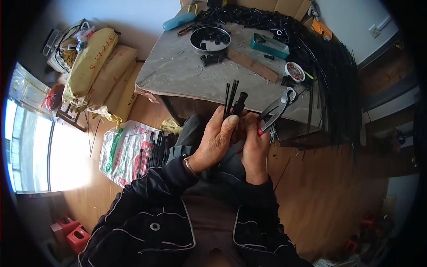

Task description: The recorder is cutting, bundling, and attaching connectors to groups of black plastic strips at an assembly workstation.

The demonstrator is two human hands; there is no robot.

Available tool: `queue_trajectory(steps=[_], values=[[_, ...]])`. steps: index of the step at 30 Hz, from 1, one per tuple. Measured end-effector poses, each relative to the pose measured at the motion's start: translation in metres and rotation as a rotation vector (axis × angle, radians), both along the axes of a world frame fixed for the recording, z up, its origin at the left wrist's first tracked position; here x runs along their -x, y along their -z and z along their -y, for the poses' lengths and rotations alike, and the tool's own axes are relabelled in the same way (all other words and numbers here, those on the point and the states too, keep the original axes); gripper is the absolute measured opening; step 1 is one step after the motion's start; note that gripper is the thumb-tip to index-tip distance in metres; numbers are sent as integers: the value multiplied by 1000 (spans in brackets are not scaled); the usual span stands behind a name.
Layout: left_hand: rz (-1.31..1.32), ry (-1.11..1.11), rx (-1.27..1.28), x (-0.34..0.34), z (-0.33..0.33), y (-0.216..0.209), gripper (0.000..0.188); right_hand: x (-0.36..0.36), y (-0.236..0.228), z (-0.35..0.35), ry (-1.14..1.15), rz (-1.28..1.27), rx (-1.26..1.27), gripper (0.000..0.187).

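Observation:
My left hand [213,144] is closed around several thin black rods [230,95] and a thicker black tubular piece with a flared top [240,103], all standing up out of the grip. Beside it my right hand [256,153] is closed on a pair of pliers [282,107] with red on the handles. The pliers' metal head points up and right, close to the table's front edge, with nothing visible in the jaws. Both hands are near each other above my lap, and the lower ends of the held pieces are hidden by my fingers.
The grey table [178,71] carries a round pan [191,43] of black parts, a teal tray [270,52], a wooden strip [252,65] and a small white bowl [288,78]. Black parts [262,18] heap along its back. Stuffed sacks [95,62] lean left; a white sack [120,155] with rods lies below.

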State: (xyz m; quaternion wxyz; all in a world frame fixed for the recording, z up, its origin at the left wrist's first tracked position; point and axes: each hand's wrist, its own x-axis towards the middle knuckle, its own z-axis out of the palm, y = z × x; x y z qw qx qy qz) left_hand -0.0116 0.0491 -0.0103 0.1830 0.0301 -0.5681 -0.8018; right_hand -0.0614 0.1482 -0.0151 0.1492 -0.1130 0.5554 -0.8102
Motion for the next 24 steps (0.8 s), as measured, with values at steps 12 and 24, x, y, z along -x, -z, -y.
queue_trajectory(steps=[12,24], values=[[42,-4,-30,2,1,3,36,-3,-1,3,45,-173,-126,23],[58,14,25,2,2,7,46,-3,-1,4,52,-198,-135,21]])
